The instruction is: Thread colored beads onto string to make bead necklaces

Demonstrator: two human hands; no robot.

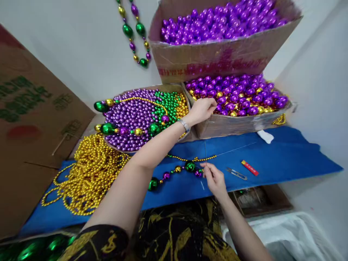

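My left hand (200, 110) reaches across to the lower cardboard box (233, 125) of purple and gold beads, fingers pinched at its near edge among the beads. My right hand (214, 178) sits low over the blue cloth (285, 156), pinching a thin upright needle (205, 152) with thread. A partly strung strand of green, purple and gold beads (176, 172) lies on the cloth and ends at my right fingers. Whether the left fingers hold a bead is hidden.
A round tray (141, 116) of purple, green and gold beads sits at the middle. Gold bead strands (89, 174) pile at the left. An upper box (217, 54) holds purple beads. A finished necklace (136, 32) hangs on the wall. Small clippers (236, 174) and a red lighter (249, 168) lie right.
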